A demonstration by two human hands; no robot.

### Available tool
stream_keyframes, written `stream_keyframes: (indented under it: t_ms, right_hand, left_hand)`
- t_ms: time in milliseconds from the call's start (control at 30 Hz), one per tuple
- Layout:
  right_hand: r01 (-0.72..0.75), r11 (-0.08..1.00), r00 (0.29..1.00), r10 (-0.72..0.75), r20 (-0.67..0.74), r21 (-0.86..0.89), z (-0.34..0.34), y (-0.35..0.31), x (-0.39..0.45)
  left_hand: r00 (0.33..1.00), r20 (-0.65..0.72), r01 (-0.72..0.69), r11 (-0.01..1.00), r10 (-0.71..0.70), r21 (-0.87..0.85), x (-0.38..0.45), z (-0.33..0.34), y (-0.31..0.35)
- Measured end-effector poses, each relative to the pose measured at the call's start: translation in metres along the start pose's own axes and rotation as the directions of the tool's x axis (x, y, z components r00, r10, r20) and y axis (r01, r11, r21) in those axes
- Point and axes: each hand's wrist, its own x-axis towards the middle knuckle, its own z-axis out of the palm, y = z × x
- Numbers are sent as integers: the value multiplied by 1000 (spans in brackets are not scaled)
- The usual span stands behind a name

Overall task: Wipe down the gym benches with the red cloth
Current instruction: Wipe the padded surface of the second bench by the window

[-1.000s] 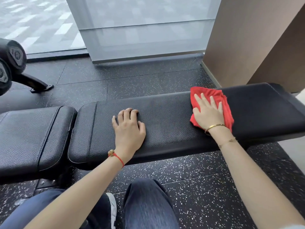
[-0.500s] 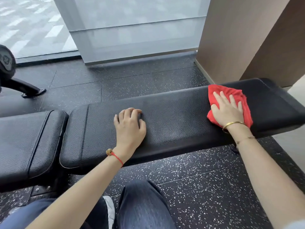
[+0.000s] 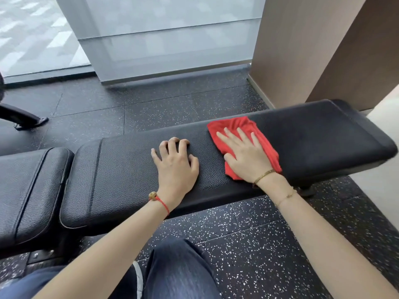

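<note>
A long black padded gym bench (image 3: 313,137) lies across the view, with a shorter seat pad (image 3: 28,190) at its left end. The red cloth (image 3: 235,130) is spread on the long pad right of its middle. My right hand (image 3: 246,154) presses flat on the cloth with straight, spread fingers. My left hand (image 3: 176,165) rests on the bare pad just left of the cloth, its fingers bent with the tips on the leather, holding nothing.
Dark speckled rubber floor (image 3: 248,251) runs under and around the bench. A brown wall column (image 3: 302,50) stands close behind the bench's right end. A frosted glass panel (image 3: 168,39) is behind. A black machine foot (image 3: 26,119) sits at far left. My knees (image 3: 179,270) are below.
My right hand has slid the red cloth leftward along the pad, from near the right end toward my left hand. The left hand has stayed in place.
</note>
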Motion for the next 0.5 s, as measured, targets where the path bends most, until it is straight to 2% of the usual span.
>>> stream_keyframes:
  t_ms: [100,200,367,433,500]
  right_hand:
    - [-17,1000,1000,17,-11,21,-5,26,-18]
    - [-201,979,979,202,-36,17,-12,64,-13]
    - [-458,887,887,461,-37,60,-24,103,34]
    - [-492,868,869,494,-17,67,-25,97,53]
    - [-456,889,890,456,2,48,-22,80,65]
  left_hand:
    - [1000,-10,-5,1000,5,-1,0,0,-1]
    - [1000,-25,-8,1000,7,-7,-1,1,0]
    - [1000,-10,-1,1000,1,15,-1,1,1]
    - [1000,-6,5,1000,-5,17,-1,0,2]
    - [1000,-8,10,1000,-10,12,-1,-1,3]
